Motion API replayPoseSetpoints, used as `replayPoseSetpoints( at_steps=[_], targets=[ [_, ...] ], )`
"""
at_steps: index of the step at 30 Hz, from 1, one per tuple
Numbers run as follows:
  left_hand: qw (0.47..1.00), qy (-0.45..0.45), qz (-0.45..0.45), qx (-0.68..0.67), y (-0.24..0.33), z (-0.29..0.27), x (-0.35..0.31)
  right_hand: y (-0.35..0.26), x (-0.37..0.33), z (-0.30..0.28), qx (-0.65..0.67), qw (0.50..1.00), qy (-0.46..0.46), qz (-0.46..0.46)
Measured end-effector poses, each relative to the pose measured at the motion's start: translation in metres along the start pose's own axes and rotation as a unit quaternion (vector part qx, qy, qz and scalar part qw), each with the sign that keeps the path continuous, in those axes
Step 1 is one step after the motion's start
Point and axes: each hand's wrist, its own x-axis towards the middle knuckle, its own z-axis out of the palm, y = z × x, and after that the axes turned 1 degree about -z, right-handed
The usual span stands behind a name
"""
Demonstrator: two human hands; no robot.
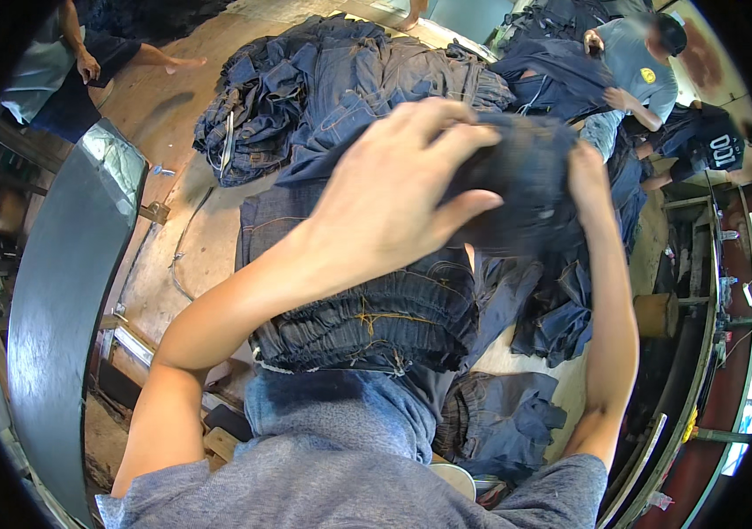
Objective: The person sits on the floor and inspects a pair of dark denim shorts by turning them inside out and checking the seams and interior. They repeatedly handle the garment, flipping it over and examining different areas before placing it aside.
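Apparently, the right hand [589, 179] steadies the garment [526, 203] by its edge, holding it up near the stack [362, 322]; those fingers are too hidden to tell. The left hand [398, 181] has thumb and fingers spread opposite, contact unclear.

Noted blackish indigo on garment [521, 198]; similar indigo on stack [305, 335], crossed by yellow-orange in thread [367, 317]. Logged dusty blue-grey with tan stitch lines on pile [340, 79], tan on floor [160, 242], heathered grey-blue on shirt [340, 480], near-black on board [63, 282], silver on foil [113, 163].
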Motion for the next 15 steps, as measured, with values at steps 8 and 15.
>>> replayPoseSetpoints(
  at_steps=[8,15],
  targets=[
    [0.884,-0.436,-0.151,-0.079,-0.059,-0.062,-0.097,0.052,0.124,-0.262,-0.240,0.886,0.388,-0.078],
    [0.829,-0.516,-0.204,-0.075,-0.056,-0.073,-0.121,0.022,0.059,-0.298,-0.384,0.831,0.391,-0.094]
  ],
)
